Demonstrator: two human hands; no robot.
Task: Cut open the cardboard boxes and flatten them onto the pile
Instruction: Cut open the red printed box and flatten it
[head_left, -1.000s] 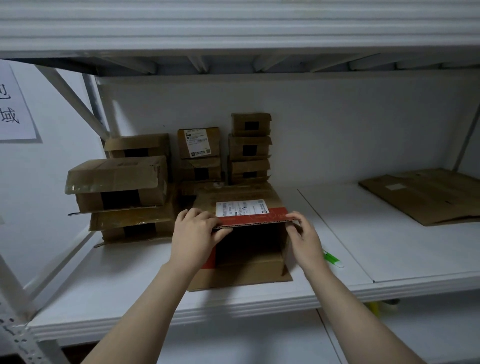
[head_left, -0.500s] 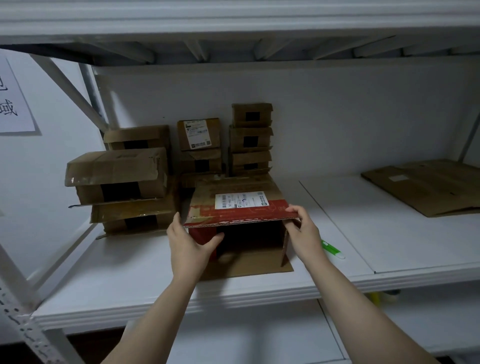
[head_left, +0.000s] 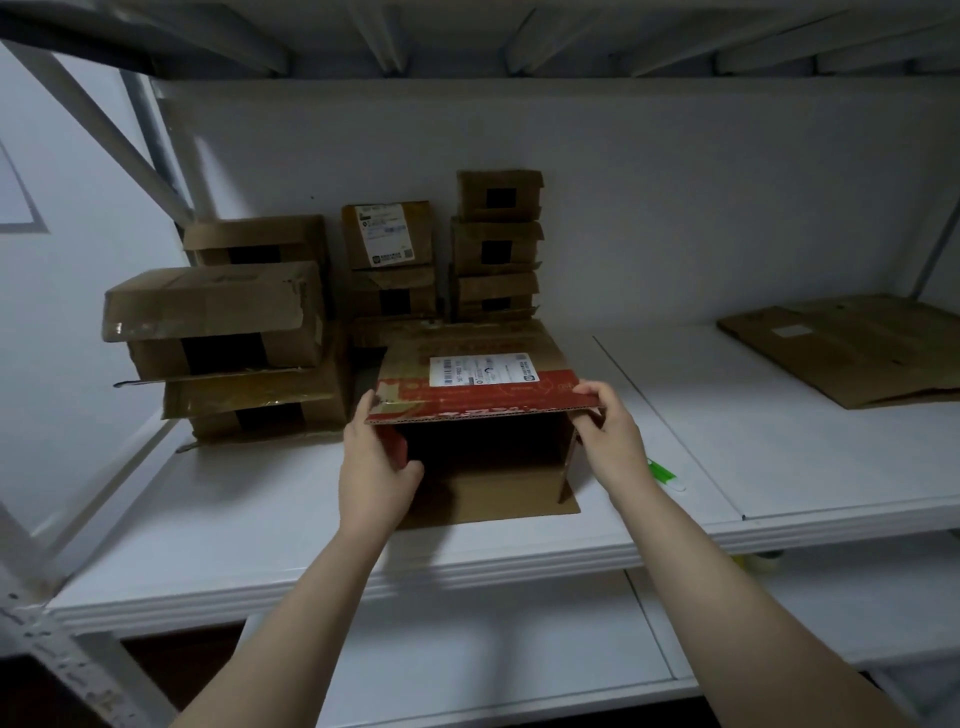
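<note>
Cardboard gives way best along its creases, so the step in hand looks like collapsing the opened brown corrugated box with the red printed band and white label (head_left: 480, 415), which stands on the white shelf board (head_left: 260, 530) with its open end toward the person. The left hand (head_left: 376, 470) clasps the near left wall, thumb inside; the right hand (head_left: 608, 436) pinches the top panel's right corner. Pushing the corners opposite ways should shear it flat. Just right of the right fingers lies a green-and-white cutter (head_left: 665, 474). Beyond the fingertips stand stacked taped brown boxes (head_left: 218, 332); far right waits the flattened brown cardboard pile (head_left: 852, 348).
</note>
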